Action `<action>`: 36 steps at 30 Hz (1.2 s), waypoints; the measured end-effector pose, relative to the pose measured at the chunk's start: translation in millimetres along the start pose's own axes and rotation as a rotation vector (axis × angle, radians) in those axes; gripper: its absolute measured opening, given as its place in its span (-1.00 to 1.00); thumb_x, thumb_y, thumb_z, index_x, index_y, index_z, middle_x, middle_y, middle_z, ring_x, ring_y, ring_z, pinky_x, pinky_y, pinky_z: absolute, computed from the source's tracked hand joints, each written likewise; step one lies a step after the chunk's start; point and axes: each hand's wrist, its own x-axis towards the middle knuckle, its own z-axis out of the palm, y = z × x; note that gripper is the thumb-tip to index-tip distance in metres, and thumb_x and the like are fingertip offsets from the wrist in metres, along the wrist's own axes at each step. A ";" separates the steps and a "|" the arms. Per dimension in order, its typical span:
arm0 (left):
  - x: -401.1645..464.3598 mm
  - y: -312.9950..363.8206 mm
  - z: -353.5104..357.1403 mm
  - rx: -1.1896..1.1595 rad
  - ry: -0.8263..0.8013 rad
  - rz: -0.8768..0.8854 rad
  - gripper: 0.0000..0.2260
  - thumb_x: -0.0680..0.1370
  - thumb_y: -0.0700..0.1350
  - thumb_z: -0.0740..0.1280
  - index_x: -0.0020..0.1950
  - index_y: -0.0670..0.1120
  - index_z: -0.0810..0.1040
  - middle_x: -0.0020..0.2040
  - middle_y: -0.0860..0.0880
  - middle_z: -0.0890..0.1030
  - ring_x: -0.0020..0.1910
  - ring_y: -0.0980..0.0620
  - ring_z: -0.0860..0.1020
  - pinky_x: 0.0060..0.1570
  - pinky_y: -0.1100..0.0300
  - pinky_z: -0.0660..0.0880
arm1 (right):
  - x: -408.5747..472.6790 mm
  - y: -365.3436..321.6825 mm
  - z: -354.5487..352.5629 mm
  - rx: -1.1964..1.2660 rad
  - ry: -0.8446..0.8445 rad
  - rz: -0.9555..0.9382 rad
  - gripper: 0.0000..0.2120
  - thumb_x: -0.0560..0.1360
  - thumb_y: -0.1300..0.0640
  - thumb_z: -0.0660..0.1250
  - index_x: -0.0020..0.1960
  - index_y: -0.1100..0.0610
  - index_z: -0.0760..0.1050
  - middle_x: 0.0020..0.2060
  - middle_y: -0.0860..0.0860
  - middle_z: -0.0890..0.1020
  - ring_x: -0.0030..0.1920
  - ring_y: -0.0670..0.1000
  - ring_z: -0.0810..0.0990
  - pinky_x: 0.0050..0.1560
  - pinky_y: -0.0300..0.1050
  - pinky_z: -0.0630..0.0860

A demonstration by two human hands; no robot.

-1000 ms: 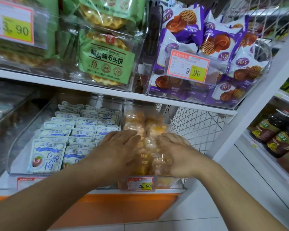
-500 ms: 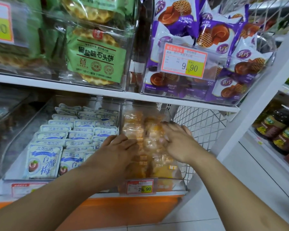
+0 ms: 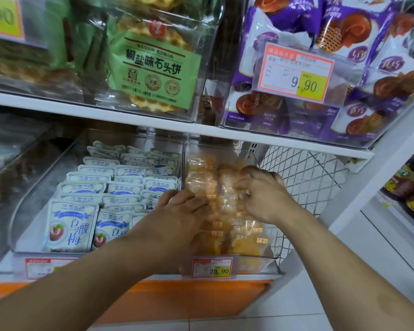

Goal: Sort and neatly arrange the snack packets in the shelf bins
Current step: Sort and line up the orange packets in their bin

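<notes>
Both hands are down in the clear bin at the right end of the lower shelf, on top of the orange snack packets that fill it. The left hand lies flat, palm down, fingers spread and pressing on the packets near the bin's left wall. The right hand sits further back, fingers curled down onto a packet in the right-hand row; whether it actually pinches one I cannot tell (the fingertips sink into glossy wrap). A price tag reading 29.90 hangs on this bin's front.

Just left, touching wall to wall, a wider clear bin holds white-and-blue plum packets standing in neat overlapping rows. On the shelf above, one clear bin holds green-labelled waffle biscuit packs, and another beside it holds purple pastry packets behind a 9.90 tag. White wire mesh closes the shelf's right end.
</notes>
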 end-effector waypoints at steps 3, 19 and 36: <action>-1.1 0.1 -0.3 -0.009 0.003 0.006 -0.30 0.48 0.25 -0.17 0.55 0.08 0.33 0.54 0.12 0.34 0.49 0.04 0.25 0.51 0.00 0.08 | -2.2 0.7 3.0 0.015 0.008 0.016 -0.68 0.61 0.02 0.25 0.34 -0.14 0.55 0.46 -0.07 0.35 0.48 0.06 0.29 0.49 0.02 0.07; -0.3 -3.1 2.0 -0.012 0.027 -0.006 -0.45 0.52 0.21 -0.04 0.47 0.15 0.36 0.51 0.15 0.35 0.48 0.08 0.28 0.51 -0.01 0.10 | -28.2 12.0 -25.7 0.242 -0.284 -0.007 -0.92 0.61 0.04 0.29 -0.06 -0.09 0.51 -0.08 -0.11 0.72 0.20 0.02 0.34 0.20 -0.22 0.28; 1.5 -2.7 5.7 -0.049 0.068 -0.005 -0.54 0.50 0.14 0.14 0.36 0.10 0.52 0.45 0.12 0.44 0.42 0.06 0.33 0.39 0.05 0.21 | -36.4 9.5 -4.6 0.177 0.144 0.056 -0.90 0.51 0.08 0.50 -0.12 -0.12 0.65 -0.28 -0.20 0.69 -0.04 -0.04 0.64 0.01 -0.20 0.49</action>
